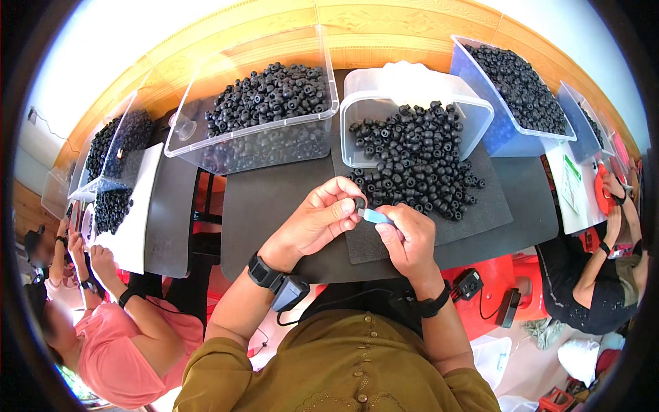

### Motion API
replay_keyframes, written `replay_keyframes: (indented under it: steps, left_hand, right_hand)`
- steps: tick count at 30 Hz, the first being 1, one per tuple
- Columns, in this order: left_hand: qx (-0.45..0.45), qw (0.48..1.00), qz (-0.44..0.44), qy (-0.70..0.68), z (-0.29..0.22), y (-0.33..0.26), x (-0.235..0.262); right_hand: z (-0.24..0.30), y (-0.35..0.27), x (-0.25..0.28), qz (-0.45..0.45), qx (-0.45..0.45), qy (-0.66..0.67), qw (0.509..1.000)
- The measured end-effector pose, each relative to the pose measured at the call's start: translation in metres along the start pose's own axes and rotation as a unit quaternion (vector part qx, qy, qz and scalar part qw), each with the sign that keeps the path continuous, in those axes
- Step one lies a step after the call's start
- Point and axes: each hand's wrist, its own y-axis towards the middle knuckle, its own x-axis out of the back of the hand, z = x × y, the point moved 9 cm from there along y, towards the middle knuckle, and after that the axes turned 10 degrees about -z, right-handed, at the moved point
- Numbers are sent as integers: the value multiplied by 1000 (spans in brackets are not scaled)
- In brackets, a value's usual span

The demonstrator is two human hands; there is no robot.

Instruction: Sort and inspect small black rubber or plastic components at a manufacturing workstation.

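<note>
My left hand [317, 218] pinches a small round black part [359, 203] between thumb and fingertips. In my right hand [412, 242] is a small light-blue-handled tool [375, 216], its short greyish end at the black part; whether it is a blade is too small to tell. Both hands are above the front of a dark grey mat [480, 223]. Just beyond them spreads a pile of similar black parts [419, 182], which look like hollow beads with a hole. The pile spills out of a clear plastic tub [348, 130] lying on its side.
A clear bin [250, 130] of black parts stands on the dark table [274, 199] at the back left, a bluish bin [480, 113] at the back right. Co-workers sit on both sides, one in a pink top [130, 350], another in dark clothes [583, 281]. A red stool [491, 281] is at right.
</note>
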Motion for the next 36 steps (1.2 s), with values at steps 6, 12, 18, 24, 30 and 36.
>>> replay_keyframes:
  steps: [6, 12, 18, 24, 30, 36]
  left_hand:
    - [2, 1000, 2, 4, 0, 0, 0]
    - [0, 1000, 0, 5, 0, 0, 1]
    - [3, 1000, -3, 5, 0, 0, 1]
    - [4, 1000, -7, 10, 0, 0, 2]
    - [-17, 999, 24, 15, -5, 1, -2]
    - [26, 995, 88, 47, 12, -14, -17]
  right_hand:
    - [1, 0, 0, 1, 9, -14, 1000]
    - [2, 0, 1, -3, 12, -20, 1000]
    - [1, -1, 1, -9, 8, -19, 1000]
    - [1, -1, 1, -13, 5, -28, 1000]
    - [2, -3, 3, -29, 19, -48, 998]
    - [-27, -2, 23, -134, -119, -1, 984]
